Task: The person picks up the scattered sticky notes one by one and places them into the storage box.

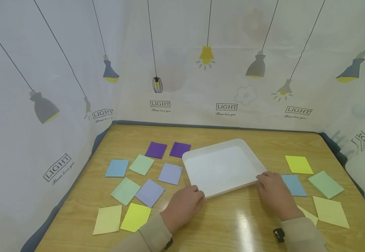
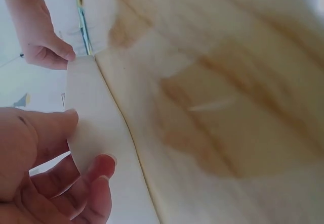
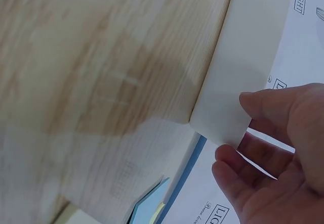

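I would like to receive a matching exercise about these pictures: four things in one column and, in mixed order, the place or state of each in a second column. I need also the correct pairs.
Column one
1. white, shallow, rectangular tray
2. person's left hand
3. person's right hand
4. two dark purple, square paper notes

Column two
A. grips at the near right corner
B. lie farthest from the person among the coloured notes
C. held at two corners
D. grips at the near left corner

Right pairs: 1-C, 2-D, 3-A, 4-B
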Motion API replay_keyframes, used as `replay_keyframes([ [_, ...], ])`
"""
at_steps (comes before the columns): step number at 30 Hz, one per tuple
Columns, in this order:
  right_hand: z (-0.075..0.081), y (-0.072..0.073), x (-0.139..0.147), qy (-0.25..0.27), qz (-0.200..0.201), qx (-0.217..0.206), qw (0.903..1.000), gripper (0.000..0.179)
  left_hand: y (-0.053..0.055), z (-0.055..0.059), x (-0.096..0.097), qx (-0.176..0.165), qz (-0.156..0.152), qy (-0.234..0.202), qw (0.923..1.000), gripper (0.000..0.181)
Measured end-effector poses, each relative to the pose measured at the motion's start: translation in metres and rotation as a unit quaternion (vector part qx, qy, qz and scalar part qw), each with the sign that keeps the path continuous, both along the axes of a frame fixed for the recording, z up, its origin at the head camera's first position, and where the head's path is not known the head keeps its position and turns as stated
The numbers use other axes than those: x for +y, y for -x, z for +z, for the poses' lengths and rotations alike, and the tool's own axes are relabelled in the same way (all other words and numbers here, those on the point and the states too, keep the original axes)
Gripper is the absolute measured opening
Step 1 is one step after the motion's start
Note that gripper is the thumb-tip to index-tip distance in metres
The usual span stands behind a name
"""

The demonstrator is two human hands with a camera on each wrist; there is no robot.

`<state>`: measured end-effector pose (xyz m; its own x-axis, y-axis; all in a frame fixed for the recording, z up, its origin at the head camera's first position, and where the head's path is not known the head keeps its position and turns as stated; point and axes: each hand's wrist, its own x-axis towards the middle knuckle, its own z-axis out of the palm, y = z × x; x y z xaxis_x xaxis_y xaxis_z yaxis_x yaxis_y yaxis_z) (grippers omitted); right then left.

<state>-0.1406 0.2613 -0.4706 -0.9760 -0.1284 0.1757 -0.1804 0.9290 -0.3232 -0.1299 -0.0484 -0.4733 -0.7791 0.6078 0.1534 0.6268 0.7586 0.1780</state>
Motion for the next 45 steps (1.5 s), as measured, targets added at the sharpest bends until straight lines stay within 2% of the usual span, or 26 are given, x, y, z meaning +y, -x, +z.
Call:
replay_keyframes([
  [6, 0.000, -0.001, 0.001, 0.006, 0.000, 0.001, 1.0000, 0.019, 0.002, 0.000, 0.002, -0.014, 0.004, 0.003, 0.9999, 0.013],
  [11, 0.003, -0.003, -0.001, 0.004, -0.006, -0.022, 0.9997, 0.019, 0.003, 0.000, 0.000, -0.023, 0.008, 0.009, 0.9997, 0.014],
  [16, 0.005, -0.004, 0.000, -0.007, 0.007, -0.040, 0.9991, 0.019, 0.004, 0.000, -0.003, -0.026, 0.013, 0.012, 0.9995, 0.015],
  [25, 0.002, -0.014, 0.003, 0.007, 0.025, -0.037, 0.9990, 0.016, 0.007, -0.001, -0.010, -0.047, 0.020, -0.002, 0.9987, 0.014],
  [28, 0.001, -0.017, 0.002, 0.014, 0.030, -0.024, 0.9992, 0.014, 0.008, 0.001, -0.014, -0.057, 0.024, -0.012, 0.9980, 0.014],
  [34, 0.002, -0.024, -0.005, 0.024, 0.035, -0.004, 0.9991, 0.011, 0.009, 0.004, -0.024, -0.038, 0.015, -0.040, 0.9984, 0.014],
  [37, 0.004, -0.028, -0.009, 0.033, 0.030, -0.017, 0.9989, 0.011, 0.011, 0.002, -0.029, -0.024, 0.009, -0.042, 0.9988, 0.014],
  [45, 0.005, -0.042, -0.021, 0.049, 0.009, -0.037, 0.9981, 0.011, 0.014, 0.001, -0.036, -0.036, 0.019, -0.043, 0.9983, 0.014],
])
